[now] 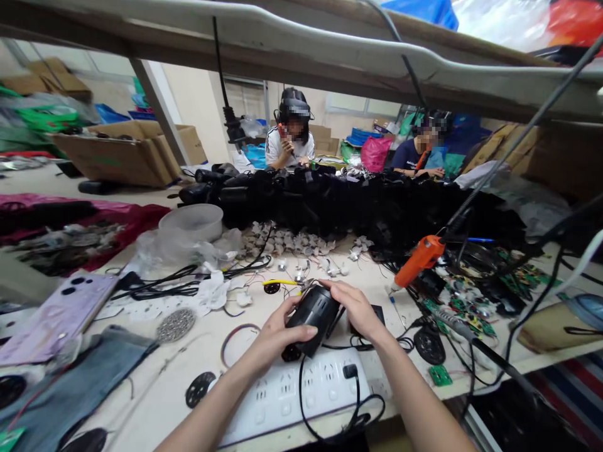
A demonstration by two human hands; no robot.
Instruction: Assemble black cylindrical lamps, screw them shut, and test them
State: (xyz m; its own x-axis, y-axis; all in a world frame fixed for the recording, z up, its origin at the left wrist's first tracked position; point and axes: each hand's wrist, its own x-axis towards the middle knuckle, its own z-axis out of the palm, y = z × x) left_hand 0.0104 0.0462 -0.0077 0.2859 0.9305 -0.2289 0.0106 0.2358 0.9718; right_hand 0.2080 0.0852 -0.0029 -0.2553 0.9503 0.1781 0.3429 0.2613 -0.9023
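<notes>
A black plastic housing [316,316] with vent slots in its side is held tilted above the bench, over the white power strip [287,402]. My left hand [279,331] is closed around its lower left side, with the thumb lying across the near face. My right hand [357,309] presses its fingers together on the upper right end of the same housing; part of its grip is hidden. Just beyond the housing lie yellow-handled pliers [281,282]. A black cord hangs down beside the housing toward the strip.
An orange electric screwdriver [419,260] hangs at right near green circuit boards [464,301]. Small white-and-metal parts lie behind my hands, before a heap of black housings [301,198]. A purple phone [61,314] rests at left. Two people sit opposite under an overhead shelf [301,47].
</notes>
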